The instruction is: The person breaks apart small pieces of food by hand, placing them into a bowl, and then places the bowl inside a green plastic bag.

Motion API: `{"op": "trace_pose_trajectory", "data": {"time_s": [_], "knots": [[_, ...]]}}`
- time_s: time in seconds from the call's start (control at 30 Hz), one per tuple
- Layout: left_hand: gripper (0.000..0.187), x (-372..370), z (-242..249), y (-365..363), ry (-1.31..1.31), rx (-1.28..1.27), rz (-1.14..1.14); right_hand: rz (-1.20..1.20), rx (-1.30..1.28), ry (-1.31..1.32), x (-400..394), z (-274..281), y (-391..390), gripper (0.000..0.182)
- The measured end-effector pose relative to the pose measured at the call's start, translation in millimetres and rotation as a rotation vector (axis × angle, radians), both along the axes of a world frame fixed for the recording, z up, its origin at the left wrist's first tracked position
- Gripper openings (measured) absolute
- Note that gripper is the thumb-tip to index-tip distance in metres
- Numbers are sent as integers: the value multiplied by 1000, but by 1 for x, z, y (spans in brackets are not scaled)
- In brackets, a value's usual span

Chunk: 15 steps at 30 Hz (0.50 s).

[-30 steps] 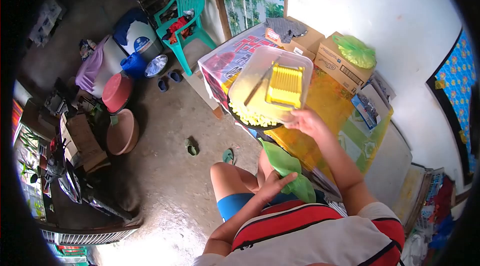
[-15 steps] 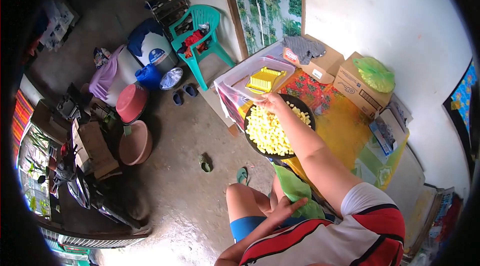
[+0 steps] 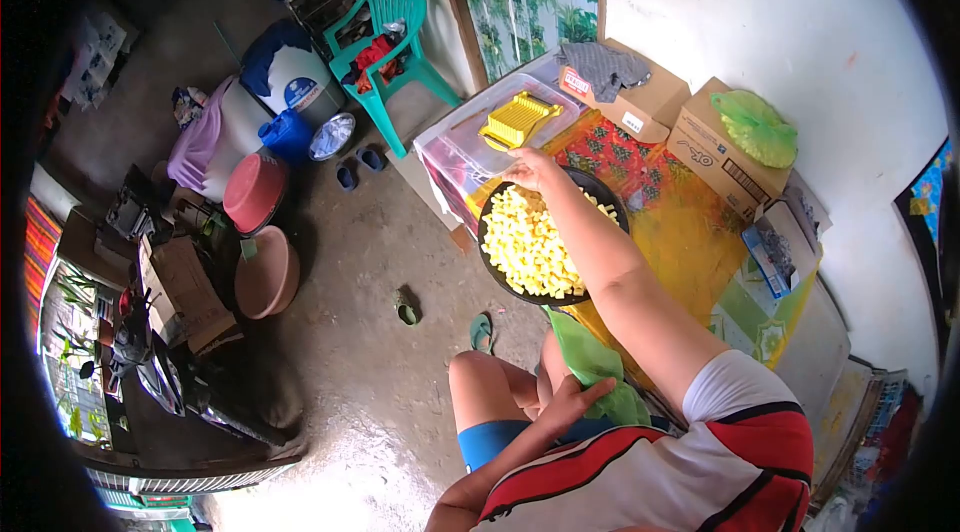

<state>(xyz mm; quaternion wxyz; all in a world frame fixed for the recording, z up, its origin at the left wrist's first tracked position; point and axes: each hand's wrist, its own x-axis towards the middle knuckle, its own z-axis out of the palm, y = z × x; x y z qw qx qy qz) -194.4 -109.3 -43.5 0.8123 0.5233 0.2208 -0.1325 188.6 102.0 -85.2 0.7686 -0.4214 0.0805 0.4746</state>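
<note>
My right hand (image 3: 530, 172) reaches over a black round pan (image 3: 488, 252) full of small pale-yellow cubes (image 3: 535, 247). Its fingers are closed by the near edge of a clear plastic container (image 3: 465, 137); anything between them is too small to make out. A yellow slotted slicer (image 3: 520, 120) sits on the container. Down at my lap, my left hand (image 3: 572, 404) is closed on a green plastic bag (image 3: 585, 347).
The table (image 3: 685, 242) has a patterned cover and holds cardboard boxes (image 3: 725, 152), one with a green bag (image 3: 755, 130) on top. Beyond it stands a green chair (image 3: 395, 12). Basins (image 3: 268, 272), slippers (image 3: 482, 332) and a motorcycle (image 3: 150, 362) are on the floor.
The view has shifted slightly, so most things sit higher in the picture. My right hand remains near the container edge, and my left hand still holds the green bag.
</note>
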Motion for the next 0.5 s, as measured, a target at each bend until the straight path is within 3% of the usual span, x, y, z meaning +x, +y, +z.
{"op": "trace_pose_trajectory", "data": {"time_s": [0.17, 0.3, 0.33, 0.43, 0.5], "knots": [[45, 1, -9, -3, -44, -17, 40, 126, -128, -267, 11, -7, -8, 40], [41, 5, -12, -4, -102, 58, 34, 192, -278, -834, -12, 27, -46, 24], [42, 8, -9, -4, -131, 67, 41, 208, -356, -962, -25, 44, -60, 28], [47, 17, 8, 4, -231, 113, 100, 292, -82, -1154, -51, 62, -114, 35], [48, 27, 19, 12, -324, 164, 197, 436, 58, -1084, -82, 94, -173, 40]]}}
